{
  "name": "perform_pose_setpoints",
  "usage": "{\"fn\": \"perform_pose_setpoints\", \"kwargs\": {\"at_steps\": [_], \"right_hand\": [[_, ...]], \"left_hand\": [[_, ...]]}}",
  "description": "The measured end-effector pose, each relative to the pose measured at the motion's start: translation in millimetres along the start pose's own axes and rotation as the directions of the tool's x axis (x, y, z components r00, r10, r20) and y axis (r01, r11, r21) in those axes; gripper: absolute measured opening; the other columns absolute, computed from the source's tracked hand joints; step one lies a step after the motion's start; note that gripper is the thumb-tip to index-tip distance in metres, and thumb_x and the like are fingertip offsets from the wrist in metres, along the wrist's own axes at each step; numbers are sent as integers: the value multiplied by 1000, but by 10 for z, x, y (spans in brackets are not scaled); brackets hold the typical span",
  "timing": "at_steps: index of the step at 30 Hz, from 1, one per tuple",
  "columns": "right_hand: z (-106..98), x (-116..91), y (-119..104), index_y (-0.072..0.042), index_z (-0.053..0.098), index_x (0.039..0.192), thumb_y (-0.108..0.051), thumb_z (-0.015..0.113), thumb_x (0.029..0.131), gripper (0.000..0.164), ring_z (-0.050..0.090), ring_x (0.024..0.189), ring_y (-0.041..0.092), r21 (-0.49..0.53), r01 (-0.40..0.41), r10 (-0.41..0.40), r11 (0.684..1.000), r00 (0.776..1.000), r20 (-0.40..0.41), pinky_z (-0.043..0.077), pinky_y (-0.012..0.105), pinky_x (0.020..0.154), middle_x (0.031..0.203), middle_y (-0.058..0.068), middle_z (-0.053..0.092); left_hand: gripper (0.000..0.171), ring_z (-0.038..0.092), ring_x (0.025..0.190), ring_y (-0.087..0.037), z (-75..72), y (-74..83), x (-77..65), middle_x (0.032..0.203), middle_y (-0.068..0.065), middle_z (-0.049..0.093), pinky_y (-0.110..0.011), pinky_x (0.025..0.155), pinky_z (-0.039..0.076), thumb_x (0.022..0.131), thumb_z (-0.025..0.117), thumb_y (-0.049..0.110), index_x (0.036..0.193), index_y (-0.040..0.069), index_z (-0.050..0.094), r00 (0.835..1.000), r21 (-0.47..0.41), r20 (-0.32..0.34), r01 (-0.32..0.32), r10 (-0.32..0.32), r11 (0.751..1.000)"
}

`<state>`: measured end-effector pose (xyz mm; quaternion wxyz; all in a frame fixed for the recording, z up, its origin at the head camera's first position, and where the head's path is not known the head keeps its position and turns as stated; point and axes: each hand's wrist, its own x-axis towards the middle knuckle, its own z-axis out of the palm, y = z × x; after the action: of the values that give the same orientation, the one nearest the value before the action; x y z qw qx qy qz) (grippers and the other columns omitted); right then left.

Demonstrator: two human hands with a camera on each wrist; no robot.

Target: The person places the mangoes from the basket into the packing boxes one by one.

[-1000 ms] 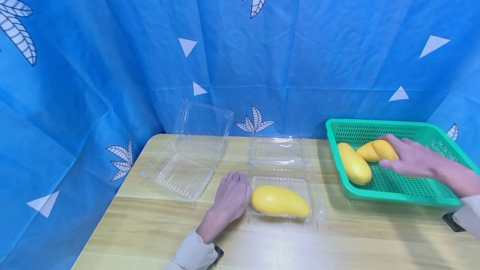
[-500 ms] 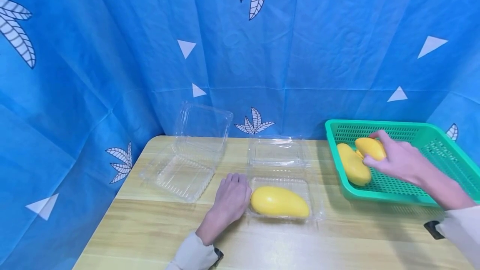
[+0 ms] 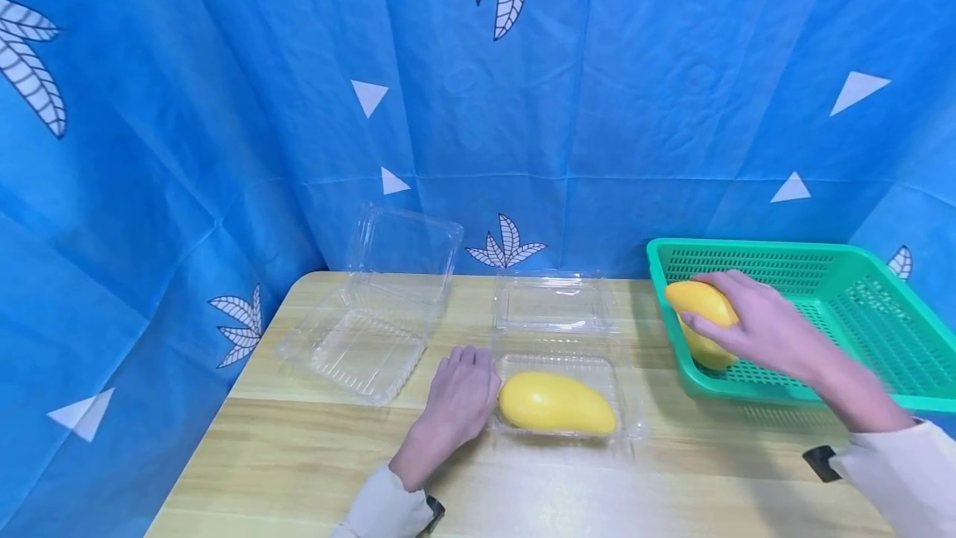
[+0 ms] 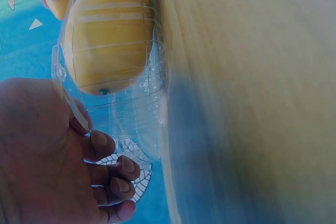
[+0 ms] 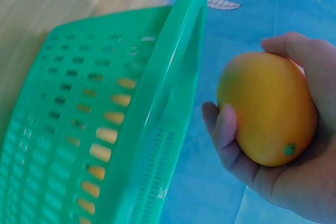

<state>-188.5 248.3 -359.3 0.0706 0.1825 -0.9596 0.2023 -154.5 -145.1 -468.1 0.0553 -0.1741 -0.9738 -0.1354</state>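
My right hand grips a yellow mango above the left end of the green basket. In the right wrist view the fingers wrap round this mango, whose green stem spot shows. Another mango lies in the basket underneath, partly covered by the held one. A clear plastic clamshell box stands open on the table with one mango lying lengthwise in its base. My left hand is at the box's left side; in the left wrist view its curled fingers pinch the box's rim.
A second clear clamshell box stands open to the left, lid raised at the back. The wooden table ends at a blue curtain with leaf prints behind and at the left. The basket's raised wall borders the right hand.
My right hand has lifted a mango inside the basket and carried it left, over the mango at the basket's left end. My left hand and the boxes have stayed put.
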Motion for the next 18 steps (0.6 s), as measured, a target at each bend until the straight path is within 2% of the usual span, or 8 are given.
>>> {"fn": "perform_pose_setpoints", "kwargs": {"at_steps": [2,6,9,10,11,13,16,18], "right_hand": [[22,5,-60,-2,55,140,-38,68,98,57,51,78,23,-2,8,-8,1000,1000,-19,41,32,52,104,11,63],[66,18,-216,-3,50,145,-39,59,103,55,51,70,19,15,22,-22,1000,1000,-13,40,33,54,85,3,59],[110,28,-333,-4,47,147,-38,54,106,54,62,83,29,33,51,-51,998,999,-6,52,45,69,99,10,65],[130,38,-364,-4,46,148,-37,53,107,53,64,93,33,46,66,-66,997,998,-9,53,51,77,110,13,67],[154,48,-390,-4,45,149,-36,51,108,52,64,104,38,60,79,-79,995,997,-9,52,57,85,122,17,65],[204,67,-436,-5,43,151,-34,49,109,51,54,128,44,98,97,-97,990,995,-11,43,65,99,144,21,54],[285,89,-495,-8,43,153,-33,46,110,49,47,135,45,147,98,-98,984,995,-4,39,67,104,150,19,50],[339,92,-537,-9,45,152,-34,47,110,49,48,134,44,155,92,-92,984,996,-8,40,67,103,148,17,53]], "left_hand": [[25,39,75,-21,-5,0,-7,76,-3,41,-32,69,37,106,42,21,83,11,47,1000,-5,-2,2,-2,1000],[25,39,75,-21,4,-5,-12,76,-3,40,-33,69,36,105,43,20,82,11,46,1000,-8,-10,-2,2,1000],[25,38,74,-21,0,-6,-17,75,-3,39,-32,67,36,104,44,19,81,11,45,1000,-6,-27,-14,14,1000],[25,38,74,-21,-7,-7,-20,74,-3,39,-31,67,35,104,45,18,80,11,45,999,-2,-34,-20,20,1000],[25,38,73,-21,-12,-7,-23,74,-2,39,-31,66,35,104,45,18,80,11,45,999,4,-41,-25,25,1000],[25,38,72,-21,-21,-8,-25,73,-3,39,-31,65,35,103,46,17,80,11,45,998,6,-48,-31,31,1000],[24,38,73,-20,-20,-11,-24,74,-2,39,-31,66,35,104,45,18,81,11,45,999,3,-37,-26,26,1000],[24,38,73,-20,-17,-10,-22,75,-2,39,-31,67,35,104,45,18,81,11,45,999,-11,-26,-20,20,1000]]}}
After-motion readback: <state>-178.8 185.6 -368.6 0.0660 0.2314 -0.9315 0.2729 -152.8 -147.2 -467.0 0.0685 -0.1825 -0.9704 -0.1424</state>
